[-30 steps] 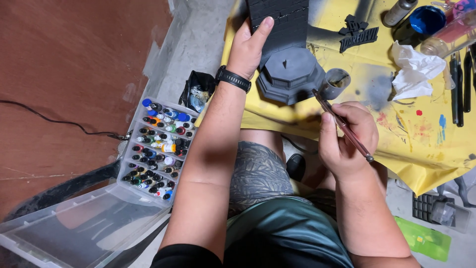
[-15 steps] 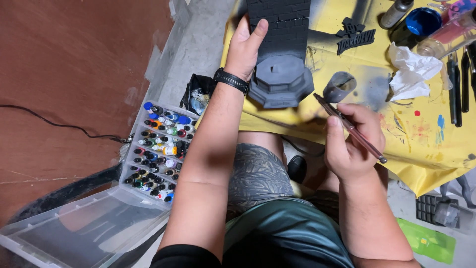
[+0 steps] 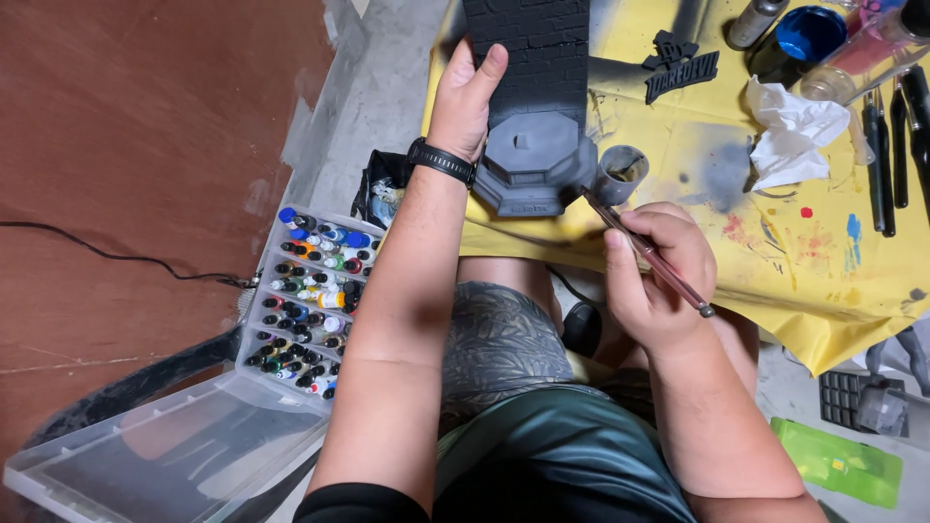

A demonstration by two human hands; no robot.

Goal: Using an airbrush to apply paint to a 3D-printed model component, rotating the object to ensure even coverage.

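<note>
Low in the frame's middle, the right hand (image 3: 651,276) has its fingers pinched around a thin, glossy paintbrush (image 3: 647,254), whose tip touches the octagonal base of a matte grey model tower (image 3: 536,107). Above centre, the left hand (image 3: 467,95) grips the tower's brick-textured side on the yellow-covered surface (image 3: 823,271). A clear plastic case of paint bottles (image 3: 310,300) sits lower left, crumpled white tissue (image 3: 790,131) upper right.

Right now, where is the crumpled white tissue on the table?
In the head view the crumpled white tissue lies at upper right on the yellow table cover, below the blue-lidded jar and left of the dark tools.
</note>
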